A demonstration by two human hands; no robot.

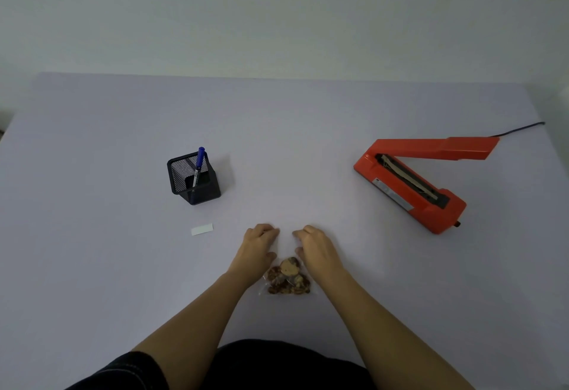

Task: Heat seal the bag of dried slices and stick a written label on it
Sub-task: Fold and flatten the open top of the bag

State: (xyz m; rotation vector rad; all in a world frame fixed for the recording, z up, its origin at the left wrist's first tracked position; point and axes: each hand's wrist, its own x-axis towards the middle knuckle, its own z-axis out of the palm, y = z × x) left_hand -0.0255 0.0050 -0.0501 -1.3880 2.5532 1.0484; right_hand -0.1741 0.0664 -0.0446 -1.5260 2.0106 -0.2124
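Pinching from either side, the left hand (260, 245) and right hand (314, 246) hold the mouth of the bag (288, 279), flat on the table (92, 174) between them. Sealing is not yet done; next it likely needs carrying right into the open sealer (412, 183).

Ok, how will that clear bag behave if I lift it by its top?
Probably floppy: the clear bag is thin film, barely visible. The dried slices bunch at its near end, so it likely hangs bottom-heavy but light.

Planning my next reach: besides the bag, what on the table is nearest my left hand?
The small white label, flat beside the left hand; pen holder and orange sealer lie farther off.
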